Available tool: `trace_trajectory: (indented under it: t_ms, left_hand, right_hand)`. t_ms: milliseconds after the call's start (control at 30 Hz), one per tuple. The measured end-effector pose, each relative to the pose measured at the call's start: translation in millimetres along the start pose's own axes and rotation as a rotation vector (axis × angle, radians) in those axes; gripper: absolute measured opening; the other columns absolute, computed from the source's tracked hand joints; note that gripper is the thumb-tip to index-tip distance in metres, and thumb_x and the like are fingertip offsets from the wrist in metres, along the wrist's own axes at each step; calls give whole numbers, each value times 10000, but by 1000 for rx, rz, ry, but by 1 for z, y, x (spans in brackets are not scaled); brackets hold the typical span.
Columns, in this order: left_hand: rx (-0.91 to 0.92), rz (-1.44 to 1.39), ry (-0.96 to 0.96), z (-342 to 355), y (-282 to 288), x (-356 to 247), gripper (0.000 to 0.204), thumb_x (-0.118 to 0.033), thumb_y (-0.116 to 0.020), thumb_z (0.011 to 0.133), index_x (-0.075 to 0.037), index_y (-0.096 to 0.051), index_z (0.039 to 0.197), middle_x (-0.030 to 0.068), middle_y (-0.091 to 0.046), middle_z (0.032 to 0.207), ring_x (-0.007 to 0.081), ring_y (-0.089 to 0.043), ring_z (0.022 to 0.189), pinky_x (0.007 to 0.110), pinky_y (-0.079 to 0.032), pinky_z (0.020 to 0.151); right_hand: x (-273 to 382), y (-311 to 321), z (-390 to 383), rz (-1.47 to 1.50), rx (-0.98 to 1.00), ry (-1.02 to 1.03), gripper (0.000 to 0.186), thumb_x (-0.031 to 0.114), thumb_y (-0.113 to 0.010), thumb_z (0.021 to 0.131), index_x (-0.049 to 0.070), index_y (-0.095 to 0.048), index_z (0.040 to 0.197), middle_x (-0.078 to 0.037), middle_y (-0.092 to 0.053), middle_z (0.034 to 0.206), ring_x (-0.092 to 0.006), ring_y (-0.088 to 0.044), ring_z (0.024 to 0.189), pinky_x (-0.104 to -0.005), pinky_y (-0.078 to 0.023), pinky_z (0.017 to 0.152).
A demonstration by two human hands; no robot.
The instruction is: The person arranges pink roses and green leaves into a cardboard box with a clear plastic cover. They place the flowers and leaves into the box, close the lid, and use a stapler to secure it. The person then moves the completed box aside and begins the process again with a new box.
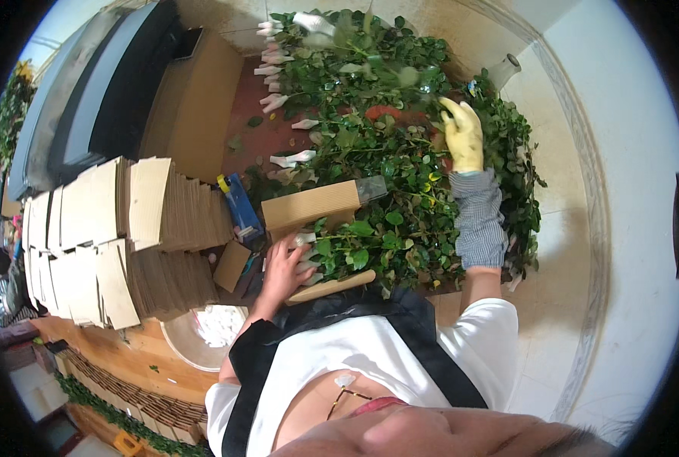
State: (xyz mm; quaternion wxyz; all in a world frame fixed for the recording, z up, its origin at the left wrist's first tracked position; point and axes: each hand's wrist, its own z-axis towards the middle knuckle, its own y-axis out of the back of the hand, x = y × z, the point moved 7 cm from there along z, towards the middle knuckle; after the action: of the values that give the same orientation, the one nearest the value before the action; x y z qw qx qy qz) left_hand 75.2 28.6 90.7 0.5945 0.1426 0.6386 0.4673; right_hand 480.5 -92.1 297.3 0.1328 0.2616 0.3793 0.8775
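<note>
At the near end of a cardboard-edged bundle, my bare left hand (282, 266) curls its fingers over white-sleeved flower heads (304, 241) of leafy, rose-like stems. A yellow glove covers my right hand (464, 139), its fingers curved in toward the thumb above the foliage. From those fingertips a blurred leafy stem (406, 76) runs to the upper left, ending in a white-sleeved head (314, 23); the exact grip is partly hidden. Many more leafy stems (385, 156) lie across the work surface, heads toward the left. A corrugated cardboard piece (311, 204) lies beyond my left hand.
Stacks of folded cardboard (99, 244) stand at the left, with a blue tape dispenser (242, 209) beside them. A round basin (179, 339) of white sleeves sits below. Large grey-and-black boxes (103, 91) rise at the far left; a wall (621, 190) bounds the right.
</note>
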Motion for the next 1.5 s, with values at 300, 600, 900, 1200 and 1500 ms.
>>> trace_trajectory:
  t_ms: [300,600,900,1200,1500]
  left_hand:
    - [-69,-55,-31,-8,-9,10,583,-214,-846,658,-117,-622,1187,184,-502,1289,393,-507,1169,504,-425,982]
    - [-25,-46,-46,2,1,-4,484,-201,-843,662,-116,-674,1108,159,-572,1112,366,-562,1039,455,-473,898]
    - [88,83,-79,5,-11,11,548,-238,-824,750,-101,-619,1239,205,-493,1274,408,-485,1182,495,-421,985]
    - [46,-232,326,-38,6,55,457,-227,-708,928,-37,-547,1312,162,-588,1134,247,-566,1008,380,-477,859]
    - [346,-258,318,-45,-9,50,418,-317,-697,917,77,-620,800,187,-558,660,206,-500,592,379,-414,573]
  right_hand:
    - [35,36,-127,354,678,-212,284,39,-584,942,7,-651,1217,-124,-663,1210,-223,-640,1080,-304,-509,941]
    - [45,-12,-230,-288,298,-34,293,31,-605,840,87,-710,1108,-175,-689,1032,-347,-630,939,-462,-465,980]
    - [20,-54,-280,-379,-33,-307,330,63,-579,864,62,-645,1187,-148,-608,1232,-359,-521,1206,-505,-378,1095]
    - [181,-61,-241,412,556,65,343,136,-665,878,93,-603,1212,-68,-649,1083,-197,-608,899,-400,-552,765]
    - [191,-191,-278,-174,1305,440,201,276,-668,815,118,-766,890,-62,-749,861,-245,-718,820,-417,-557,630]
